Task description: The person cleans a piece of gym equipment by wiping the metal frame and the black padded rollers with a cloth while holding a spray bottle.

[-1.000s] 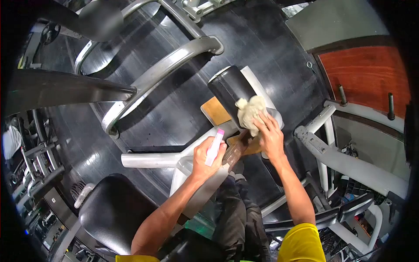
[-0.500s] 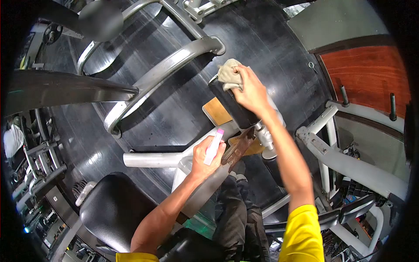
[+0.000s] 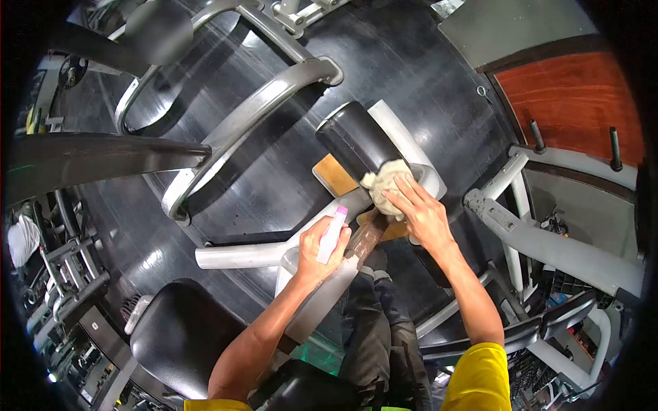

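Observation:
My left hand (image 3: 319, 250) is wrapped around a slim white bottle with a pink top (image 3: 332, 236), held over the grey machine frame (image 3: 322, 284). Under the fingers of my right hand (image 3: 426, 212) is a crumpled cream cloth (image 3: 389, 188). The cloth lies against the near end of a black padded roller (image 3: 360, 140), and part of it hangs by the metal joint there. Most of the roller's upper surface shows. A tan wooden plate (image 3: 334, 175) sits beside the roller on the left.
A black seat pad (image 3: 179, 329) is at lower left. Curved silver tubing (image 3: 267, 103) crosses the dark floor (image 3: 274, 178) ahead. At right stands another grey frame (image 3: 548, 240) with upright pegs, near a red-brown wood panel (image 3: 569, 103).
My right hand has drawn the cloth from the roller's far end to its near end, uncovering the pad. My left hand with the bottle has barely moved.

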A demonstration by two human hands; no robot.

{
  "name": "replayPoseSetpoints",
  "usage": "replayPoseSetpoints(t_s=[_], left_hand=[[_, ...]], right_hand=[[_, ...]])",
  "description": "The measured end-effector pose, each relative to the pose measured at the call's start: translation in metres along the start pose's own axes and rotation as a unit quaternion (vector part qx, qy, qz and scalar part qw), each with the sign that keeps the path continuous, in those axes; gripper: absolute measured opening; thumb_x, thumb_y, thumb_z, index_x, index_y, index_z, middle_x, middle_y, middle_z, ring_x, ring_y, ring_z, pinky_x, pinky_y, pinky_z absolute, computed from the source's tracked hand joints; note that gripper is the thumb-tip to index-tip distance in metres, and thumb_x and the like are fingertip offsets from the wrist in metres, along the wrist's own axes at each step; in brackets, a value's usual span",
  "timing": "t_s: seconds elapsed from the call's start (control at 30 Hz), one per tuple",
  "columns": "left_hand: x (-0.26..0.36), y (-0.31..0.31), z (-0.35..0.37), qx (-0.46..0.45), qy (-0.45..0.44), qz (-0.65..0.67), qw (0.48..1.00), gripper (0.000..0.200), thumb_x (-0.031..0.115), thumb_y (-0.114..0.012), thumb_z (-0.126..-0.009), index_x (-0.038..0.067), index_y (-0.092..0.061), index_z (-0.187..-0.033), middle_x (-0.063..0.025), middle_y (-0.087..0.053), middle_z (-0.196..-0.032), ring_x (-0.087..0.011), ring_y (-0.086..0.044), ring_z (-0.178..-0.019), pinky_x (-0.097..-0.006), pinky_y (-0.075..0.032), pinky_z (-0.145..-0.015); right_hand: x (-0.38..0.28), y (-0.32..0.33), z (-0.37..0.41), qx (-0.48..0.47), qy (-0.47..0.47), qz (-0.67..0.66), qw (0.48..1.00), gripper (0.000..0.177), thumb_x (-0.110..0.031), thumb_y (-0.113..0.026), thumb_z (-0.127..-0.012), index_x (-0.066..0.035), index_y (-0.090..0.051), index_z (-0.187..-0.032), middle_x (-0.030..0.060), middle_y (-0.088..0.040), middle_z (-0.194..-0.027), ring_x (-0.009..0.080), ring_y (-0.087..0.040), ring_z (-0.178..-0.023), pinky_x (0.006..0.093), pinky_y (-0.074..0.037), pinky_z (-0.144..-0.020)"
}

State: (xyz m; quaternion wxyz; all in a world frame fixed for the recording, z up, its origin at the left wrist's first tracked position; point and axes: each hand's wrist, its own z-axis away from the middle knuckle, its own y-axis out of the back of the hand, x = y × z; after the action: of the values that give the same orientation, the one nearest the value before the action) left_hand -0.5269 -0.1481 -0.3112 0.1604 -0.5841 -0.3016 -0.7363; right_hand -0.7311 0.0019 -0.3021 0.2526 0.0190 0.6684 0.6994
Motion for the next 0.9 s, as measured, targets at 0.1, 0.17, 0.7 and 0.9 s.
replayPoseSetpoints(t_s=[0.1,0.17,0.7,0.9], left_hand=[[0.0,0.0,0.001,-0.005,-0.002,0.0,1.0,0.006,0.005,-0.067,-0.091,0.001,-0.063,-0.094,-0.0035,-0.062,-0.066,-0.0087,-0.059,-0.054,-0.0263,-0.048,-0.051],[-0.001,0.001,0.0,-0.007,0.0,0.003,1.0,0.006,0.005,-0.067,-0.091,0.001,-0.063,-0.094,-0.0037,-0.062,-0.066,-0.0091,-0.06,-0.054,-0.0263,-0.048,-0.051],[0.001,0.002,-0.001,-0.015,0.001,0.0,1.0,0.006,0.005,-0.067,-0.09,0.001,-0.063,-0.091,-0.0044,-0.062,-0.066,-0.0106,-0.06,-0.053,-0.0264,-0.047,-0.051],[0.01,0.005,-0.006,-0.01,-0.026,-0.012,1.0,0.007,0.005,-0.068,-0.088,0.0,-0.064,-0.089,-0.0105,-0.064,-0.072,-0.0201,-0.063,-0.06,-0.031,-0.049,-0.056]], right_hand=[[0.016,0.016,0.009,-0.021,-0.015,-0.106,0.994,0.063,0.008,-0.056,-0.07,-0.024,-0.065,-0.124,0.006,-0.064,-0.13,0.0258,-0.062,-0.119,0.0372,-0.056,-0.095],[0.024,0.034,0.002,-0.095,-0.099,-0.134,0.981,0.05,-0.004,-0.054,-0.076,-0.015,-0.065,-0.123,0.0134,-0.069,-0.115,0.0343,-0.067,-0.102,0.0418,-0.057,-0.088],[-0.041,-0.041,-0.109,0.17,-0.065,-0.072,0.981,0.068,0.007,-0.056,-0.073,-0.021,-0.06,-0.134,0.011,-0.052,-0.145,0.0313,-0.048,-0.134,0.0401,-0.041,-0.11],[-0.006,-0.03,-0.007,0.12,-0.134,-0.11,0.977,0.07,0.016,-0.047,-0.074,-0.018,-0.059,-0.134,0.0151,-0.057,-0.138,0.0325,-0.055,-0.127,0.0388,-0.045,-0.106]])
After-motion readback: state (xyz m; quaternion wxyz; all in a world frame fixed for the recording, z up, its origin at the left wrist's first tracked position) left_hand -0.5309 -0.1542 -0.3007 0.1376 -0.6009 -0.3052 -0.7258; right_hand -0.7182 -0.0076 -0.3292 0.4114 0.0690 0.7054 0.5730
